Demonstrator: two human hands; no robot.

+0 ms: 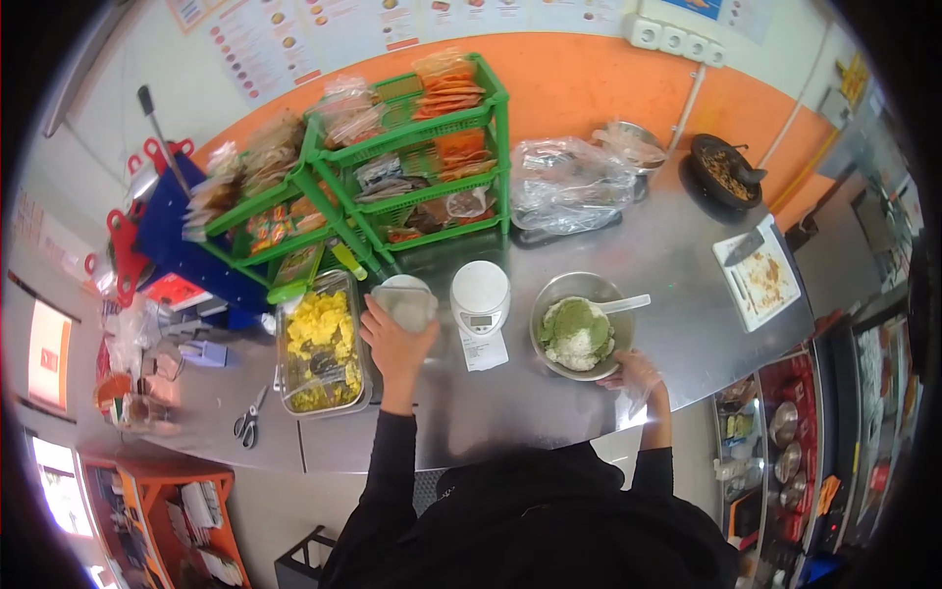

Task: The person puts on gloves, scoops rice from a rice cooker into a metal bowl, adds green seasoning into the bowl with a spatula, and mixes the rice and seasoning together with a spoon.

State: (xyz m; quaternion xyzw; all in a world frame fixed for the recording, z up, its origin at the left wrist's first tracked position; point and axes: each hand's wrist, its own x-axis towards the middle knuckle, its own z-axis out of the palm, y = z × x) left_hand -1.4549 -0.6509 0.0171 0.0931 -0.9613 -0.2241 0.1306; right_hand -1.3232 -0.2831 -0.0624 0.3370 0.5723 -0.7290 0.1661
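Observation:
My left hand (395, 344) is closed round the side of a small translucent plastic tub (412, 309) with pale contents I cannot make out. My right hand (638, 375), in a clear plastic glove, grips the near right rim of a steel mixing bowl (579, 284). Green powder (573, 318) and white powder (583, 353) lie inside it, and a white-handled utensil (625, 304) leans over its right rim. Between my hands stands a white digital kitchen scale (481, 290) with nothing on it. A printed slip of paper (485, 353) lies just in front of the scale.
Left of the tub, a clear container (367, 388) holds yellow food. Scissors (250, 420) lie further left. Green tiered baskets (412, 128) with packets stand behind. Toward the right are plastic-wrapped items (569, 187), a dark pan (726, 172), and a cutting board (758, 294) with a knife.

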